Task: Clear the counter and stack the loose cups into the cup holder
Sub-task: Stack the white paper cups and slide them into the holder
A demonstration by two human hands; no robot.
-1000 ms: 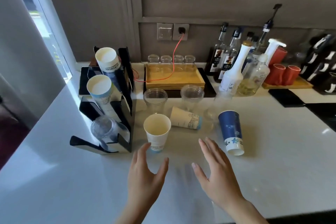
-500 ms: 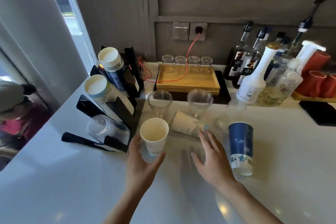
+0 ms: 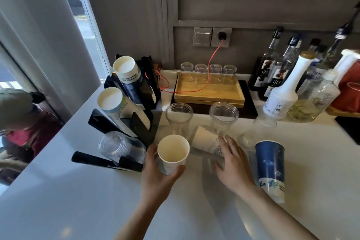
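Note:
My left hand [image 3: 158,177] grips an upright white paper cup [image 3: 172,152] just right of the black cup holder [image 3: 136,122]. The holder carries tilted stacks of dark blue paper cups [image 3: 128,76], white paper cups [image 3: 116,107] and clear plastic cups [image 3: 118,146]. My right hand [image 3: 232,163] reaches with straight fingers onto a white paper cup lying on its side [image 3: 206,142]. An upside-down blue paper cup [image 3: 270,167] stands right of that hand. Two upright clear plastic cups [image 3: 179,117] [image 3: 224,117] stand behind, and another clear cup [image 3: 259,128] lies tipped near the bottles.
A wooden tray [image 3: 210,93] with several upturned glasses sits at the back, a red cable [image 3: 212,58] running over it to the wall socket. Syrup bottles [image 3: 282,87] and red cups [image 3: 350,91] crowd the back right. A person [image 3: 17,115] is beyond the window on the left.
My left hand moved forward and closed round the upright white cup. My right hand advanced onto the lying white cup. The camera came closer to the counter.

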